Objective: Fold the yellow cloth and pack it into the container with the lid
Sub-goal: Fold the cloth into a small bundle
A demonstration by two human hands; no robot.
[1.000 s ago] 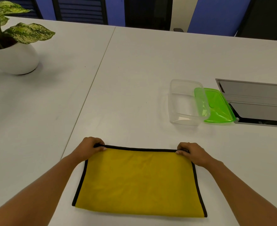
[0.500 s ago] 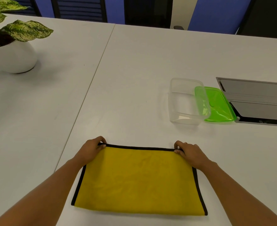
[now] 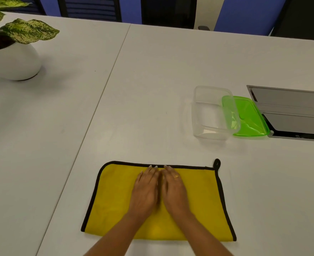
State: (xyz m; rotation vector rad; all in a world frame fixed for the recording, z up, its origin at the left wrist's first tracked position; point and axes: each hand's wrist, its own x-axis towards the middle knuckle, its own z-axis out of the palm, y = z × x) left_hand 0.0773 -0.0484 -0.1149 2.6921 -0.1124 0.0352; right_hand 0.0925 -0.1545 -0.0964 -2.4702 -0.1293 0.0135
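Observation:
The yellow cloth [image 3: 115, 200] with black trim lies flat on the white table near me, folded once into a wide rectangle, its hanging loop at the far right corner. My left hand [image 3: 146, 189] and my right hand [image 3: 173, 189] lie side by side, palms down and fingers straight, pressing on the cloth's middle with fingertips at its far edge. The clear plastic container [image 3: 210, 112] stands open farther right. Its green lid [image 3: 248, 117] leans against the container's right side.
A white pot with a leafy plant [image 3: 12, 60] stands at the far left. A grey recessed panel [image 3: 293, 111] sits in the table right of the lid. A seam [image 3: 104, 85] between two tabletops runs diagonally past the cloth's left side.
Both hands have let go of the cloth's far corners and moved inward to its middle, where they now lie flat. The hanging loop at the far right corner is now uncovered.

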